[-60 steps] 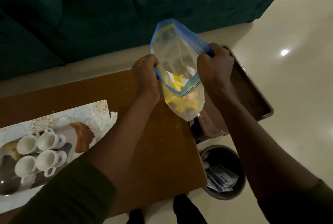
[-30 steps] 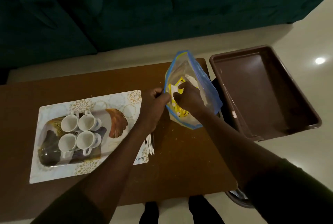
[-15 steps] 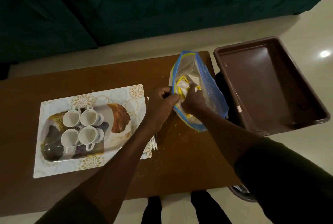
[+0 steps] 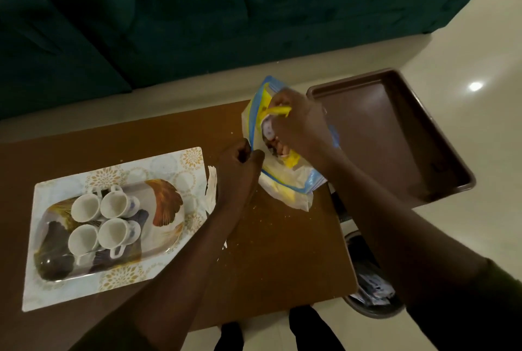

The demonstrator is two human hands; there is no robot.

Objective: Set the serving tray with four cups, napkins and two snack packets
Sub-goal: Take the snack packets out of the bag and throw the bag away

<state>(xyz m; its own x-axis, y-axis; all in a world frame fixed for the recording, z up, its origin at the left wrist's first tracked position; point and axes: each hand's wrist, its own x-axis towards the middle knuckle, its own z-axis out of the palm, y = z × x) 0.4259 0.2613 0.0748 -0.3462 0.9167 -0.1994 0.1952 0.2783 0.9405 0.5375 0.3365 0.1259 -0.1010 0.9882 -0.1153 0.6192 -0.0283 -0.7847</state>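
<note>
Head view
Bag: clear zip bag [image 4: 285,181] lies on the desk [image 4: 282,251], long axis running away from the person, mouth at the far end.
Right hand [image 4: 299,127]: inside the bag's mouth, closed around a yellow snack packet [image 4: 278,110].
Left hand [image 4: 237,170]: fisted, pinching the bag's near-left edge.
Tray [image 4: 56,192]: left of the left hand, carrying four cups [image 4: 104,220].

White cups [image 4: 104,220]; blue-edged bag [image 4: 285,181]
</note>
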